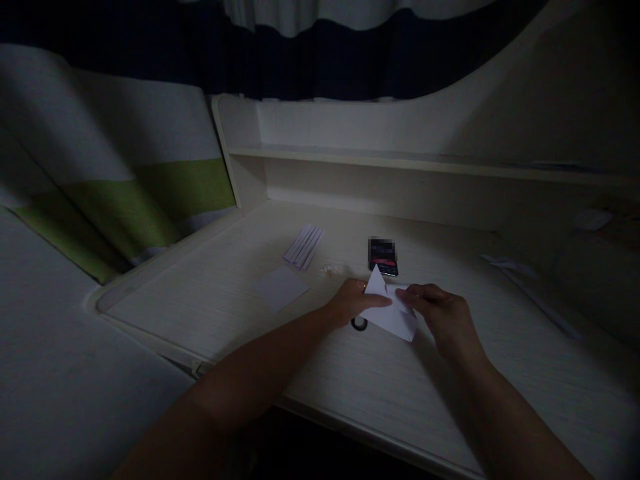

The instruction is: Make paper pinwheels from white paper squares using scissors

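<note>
A folded white sheet of paper (391, 311) with a pointed tip is held just above the pale desk (350, 373), between both hands. My left hand (351, 302) pinches its left side with closed fingers. My right hand (443, 311) grips its right edge, fingers curled onto the paper. A small dark ring-shaped thing (359, 325) lies on the desk under my left hand. The room is dim.
A square white sheet (281, 288) lies to the left, with a fan of narrow paper strips (304, 246) behind it. A dark phone (383, 257) lies behind the hands, a small white scrap (330, 270) beside it. A shelf (425, 162) runs along the back; paper strips (530, 287) lie at right.
</note>
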The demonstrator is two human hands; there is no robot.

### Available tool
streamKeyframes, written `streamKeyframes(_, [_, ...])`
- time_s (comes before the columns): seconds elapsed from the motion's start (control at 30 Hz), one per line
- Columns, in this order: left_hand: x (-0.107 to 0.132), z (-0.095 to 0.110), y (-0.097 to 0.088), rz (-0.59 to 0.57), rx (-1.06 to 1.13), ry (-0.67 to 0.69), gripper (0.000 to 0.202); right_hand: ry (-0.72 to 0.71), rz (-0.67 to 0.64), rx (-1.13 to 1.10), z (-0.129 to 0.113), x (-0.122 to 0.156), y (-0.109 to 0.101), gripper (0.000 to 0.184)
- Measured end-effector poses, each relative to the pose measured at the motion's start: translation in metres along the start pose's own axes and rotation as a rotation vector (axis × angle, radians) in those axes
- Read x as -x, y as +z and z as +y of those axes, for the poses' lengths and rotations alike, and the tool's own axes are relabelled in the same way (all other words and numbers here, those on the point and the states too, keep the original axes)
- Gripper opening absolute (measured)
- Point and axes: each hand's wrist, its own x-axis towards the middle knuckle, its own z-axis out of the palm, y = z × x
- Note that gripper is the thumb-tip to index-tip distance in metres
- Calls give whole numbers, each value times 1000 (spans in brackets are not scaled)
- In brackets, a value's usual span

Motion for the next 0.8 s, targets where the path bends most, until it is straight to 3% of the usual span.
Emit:
streamKeyframes(0.27, [-1,0,0,35,-23,22,22,15,-13,-21,-6,4,2,23])
streamKeyframes(0.43, [-3,-2,0,39,73,31,23,33,-24,-61,-6,4,3,24])
streamKeyframes(0.63, [-4,2,1,70,318,6,22,-201,111,25,5,-4,-1,34])
streamKeyframes(0.73, [-4,3,1,85,383,22,23,-229,56,80,6,-3,-2,34])
streamKeyframes(0.8, [-5,3,1,89,405,22,25,-331,9,145,6,0,-2,28])
